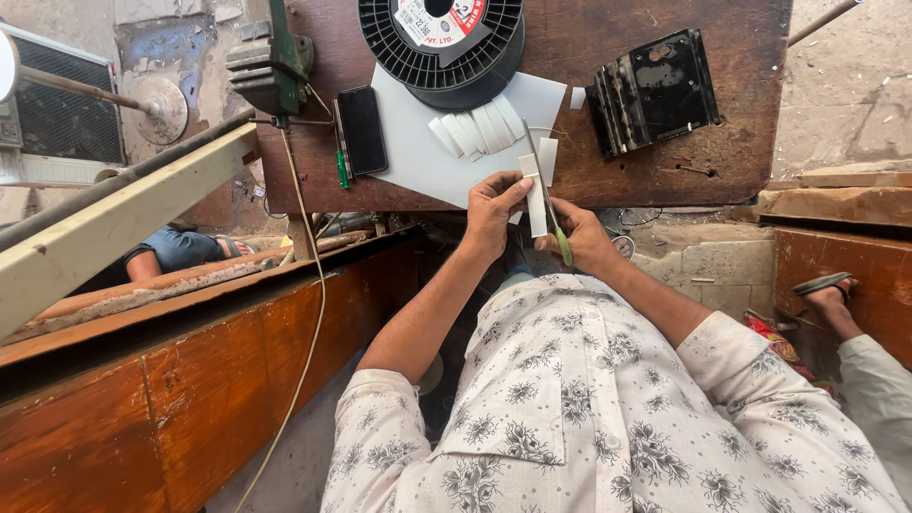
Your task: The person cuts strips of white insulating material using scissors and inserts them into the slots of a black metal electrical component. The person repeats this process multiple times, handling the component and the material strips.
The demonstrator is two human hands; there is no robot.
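Nearest: wearer's floral-print shirt (608, 408), white with grey flowers, filling the lower frame; 2 bare forearms reach up from it toward the table edge.

Left hand (494, 211): fingers closed in a pinch on the white strip (537, 204), thumb and fingertips at its left edge.

Right hand (584, 239): curled around the green handles of the scissors (549, 201), gripping them.

White strip: 1 narrow, flat, rectangular piece of plain white sheet material, matte, straight-cut edges. Held between the 2 hands at the near edge of the table. Long axis runs near to far, almost upright in the frame; far end points toward the spool.

Scissors: slim metal blades, green grip. Blades lie along the strip's right side, tips pointing far and slightly left. Whether the blades are parted cannot be told.

Wooden table (665, 152): dark brown, scratched. On it, just beyond the hands, a large white sheet (418, 152); on the sheet a fanned row of cut white pieces (475, 131), roughly 6. Left of these, a black phone (362, 129) with a green pen (341, 169) beside it.

Far: black wire spool (442, 38) with red-and-white label, overlapping the sheet. Right: stack of black metal plates (651, 90).

Far left: green vise (271, 66) at the table corner.

Right edge: another person's sandalled foot (828, 290).
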